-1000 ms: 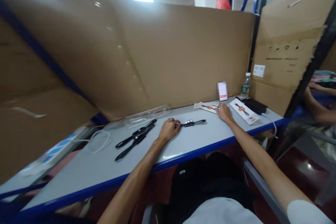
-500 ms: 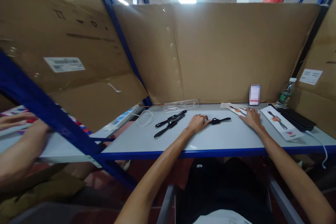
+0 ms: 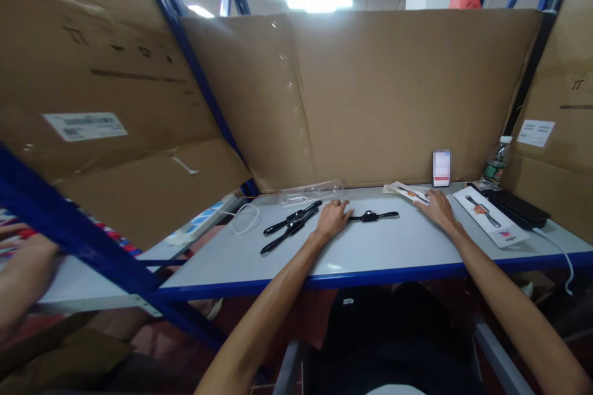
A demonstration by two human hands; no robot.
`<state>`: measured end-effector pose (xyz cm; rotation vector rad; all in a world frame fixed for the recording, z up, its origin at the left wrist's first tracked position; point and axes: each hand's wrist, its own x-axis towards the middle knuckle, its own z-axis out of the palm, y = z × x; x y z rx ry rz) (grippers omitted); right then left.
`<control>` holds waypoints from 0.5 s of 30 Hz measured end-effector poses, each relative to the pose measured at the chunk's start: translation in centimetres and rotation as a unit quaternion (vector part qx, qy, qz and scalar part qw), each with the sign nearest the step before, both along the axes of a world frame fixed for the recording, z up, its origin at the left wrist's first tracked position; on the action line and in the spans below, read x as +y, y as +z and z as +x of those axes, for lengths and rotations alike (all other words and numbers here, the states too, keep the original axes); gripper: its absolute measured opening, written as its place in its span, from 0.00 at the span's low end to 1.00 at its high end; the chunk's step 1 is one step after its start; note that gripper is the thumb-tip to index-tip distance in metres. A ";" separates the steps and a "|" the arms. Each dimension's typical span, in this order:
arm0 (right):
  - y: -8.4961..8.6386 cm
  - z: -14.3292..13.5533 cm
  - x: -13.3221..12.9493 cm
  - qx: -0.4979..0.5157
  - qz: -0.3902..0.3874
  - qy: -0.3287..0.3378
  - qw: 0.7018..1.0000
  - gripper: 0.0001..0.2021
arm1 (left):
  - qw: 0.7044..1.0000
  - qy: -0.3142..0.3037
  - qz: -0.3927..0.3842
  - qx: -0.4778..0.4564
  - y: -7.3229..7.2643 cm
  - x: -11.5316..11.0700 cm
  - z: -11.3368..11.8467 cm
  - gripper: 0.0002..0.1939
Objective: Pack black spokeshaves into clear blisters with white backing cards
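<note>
A black spokeshave [image 3: 369,216] lies flat on the grey tabletop [image 3: 370,253], its two handles pointing left and right. My left hand [image 3: 332,219] rests palm down beside its left handle end, fingers apart, holding nothing. To the left of that hand, two more black spokeshaves [image 3: 291,224] lie close together at a slant. At the right, my right hand [image 3: 438,208] has its fingers and thumb at the edge of a printed card [image 3: 409,193] that shows a spokeshave picture. This card overlaps others in a small stack, and the fingertips partly hide it.
Right of my right hand lie another printed card [image 3: 488,217] and a black case [image 3: 521,207] with a white cable. A phone [image 3: 441,168] and a water bottle [image 3: 496,163] stand behind. Clear plastic packaging [image 3: 311,191] and a power strip [image 3: 204,222] are leftward. A co-worker's arm [image 3: 28,271] shows far left.
My left hand has slid a little left, off the spokeshave's handle, and more of that handle shows. My right hand stays at the card stack. The whole view has shifted slightly.
</note>
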<state>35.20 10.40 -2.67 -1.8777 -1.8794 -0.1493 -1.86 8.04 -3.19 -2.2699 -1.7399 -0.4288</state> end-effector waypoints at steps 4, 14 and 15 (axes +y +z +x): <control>-0.3 -0.1 -0.1 -0.043 -0.009 0.007 0.999 0.27 | 0.998 0.063 0.017 0.023 1.4 2.3 -2.6 0.23; -0.3 -0.6 -0.4 -0.085 -0.044 0.015 0.995 0.25 | 0.987 0.128 -0.052 0.085 4.2 8.0 -9.0 0.37; -0.3 -0.6 -0.3 -0.083 -0.048 0.016 0.995 0.25 | 0.986 0.128 -0.059 0.090 4.1 8.3 -9.2 0.37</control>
